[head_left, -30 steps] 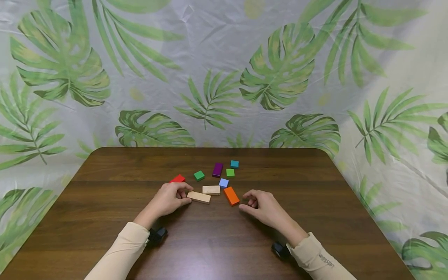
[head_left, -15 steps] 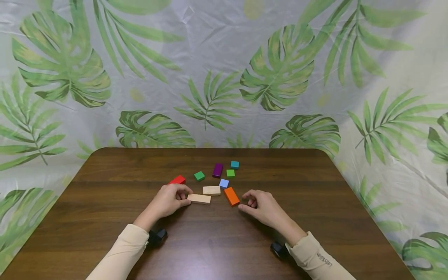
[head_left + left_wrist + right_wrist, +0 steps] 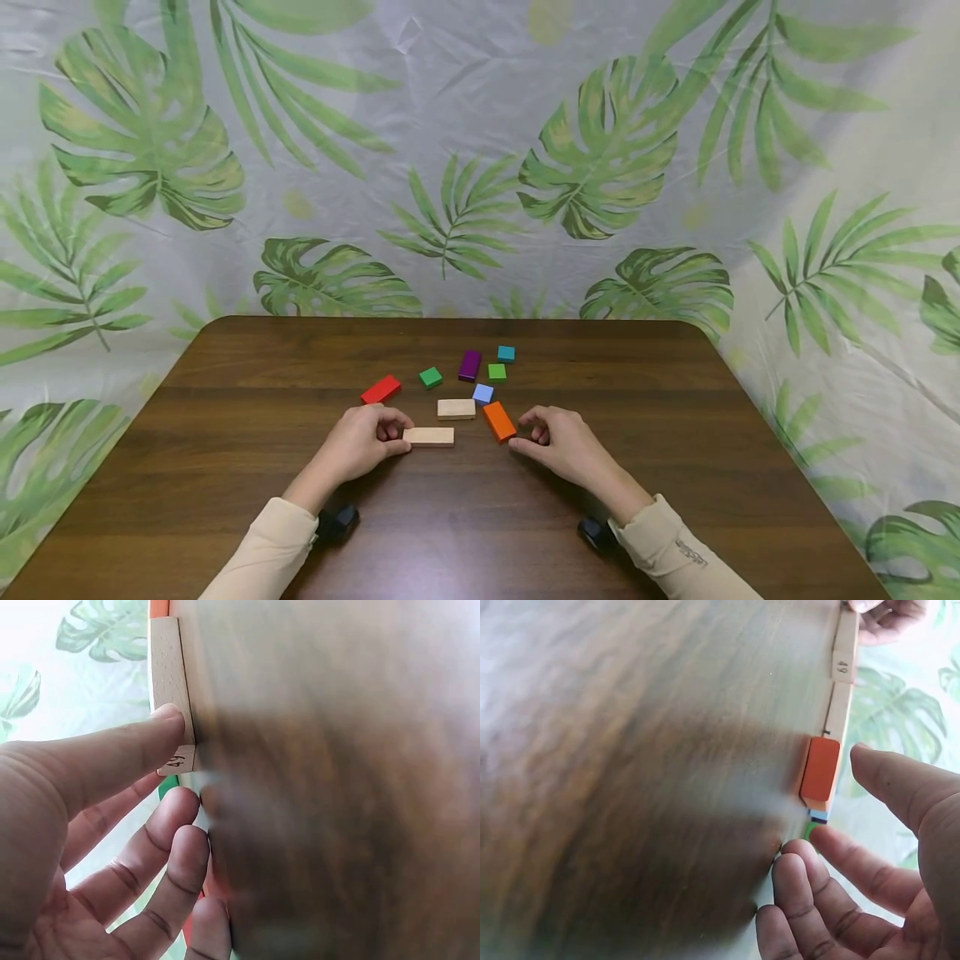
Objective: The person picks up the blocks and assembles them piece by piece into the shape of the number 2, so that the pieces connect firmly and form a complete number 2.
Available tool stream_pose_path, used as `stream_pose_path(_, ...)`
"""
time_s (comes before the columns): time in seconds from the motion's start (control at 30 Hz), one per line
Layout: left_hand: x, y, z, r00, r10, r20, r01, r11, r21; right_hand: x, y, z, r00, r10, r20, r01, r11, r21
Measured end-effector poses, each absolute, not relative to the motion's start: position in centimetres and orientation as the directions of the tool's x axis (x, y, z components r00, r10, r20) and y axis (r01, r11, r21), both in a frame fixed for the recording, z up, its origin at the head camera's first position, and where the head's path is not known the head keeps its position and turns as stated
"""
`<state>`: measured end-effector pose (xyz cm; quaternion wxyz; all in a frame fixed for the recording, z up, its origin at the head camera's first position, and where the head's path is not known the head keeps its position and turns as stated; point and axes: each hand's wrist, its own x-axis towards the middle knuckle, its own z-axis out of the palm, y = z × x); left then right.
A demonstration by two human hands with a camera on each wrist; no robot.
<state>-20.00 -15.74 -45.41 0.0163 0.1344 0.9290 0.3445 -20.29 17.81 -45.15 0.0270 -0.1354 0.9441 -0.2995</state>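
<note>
a leaf-print cloth (image 3: 450, 117) hangs behind the dark wood counter (image 3: 450, 533), where the left hand (image 3: 362, 442) pinches the near pale block (image 3: 432, 437) by its left end, while the right hand (image 3: 561, 443), loosely curved and holding nothing, is just beside the orange block (image 3: 498, 422). just beyond the pinched one lies the far pale block (image 3: 456, 409), with a light blue block (image 3: 483, 394) near its right end. farther out are a red block (image 3: 381, 389), dark green block (image 3: 431, 377), purple block (image 3: 469, 365), lime block (image 3: 497, 372) and teal block (image 3: 506, 354).

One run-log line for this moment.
left hand: pinches nearer pale wooden rectangular block by left end | right hand: holds nothing, beside orange rectangular block | red rectangular block: beyond left hand
</note>
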Motion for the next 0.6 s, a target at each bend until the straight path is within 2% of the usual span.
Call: stream_pose_path(0.6, -19.0, -15.6, -46.0, -0.972, 0.221, 0.084, 0.219, 0.702, 0.678, -20.8, 16.4, -45.2, -0.976, -0.213, 0.038, -0.197, 0.805, -0.559)
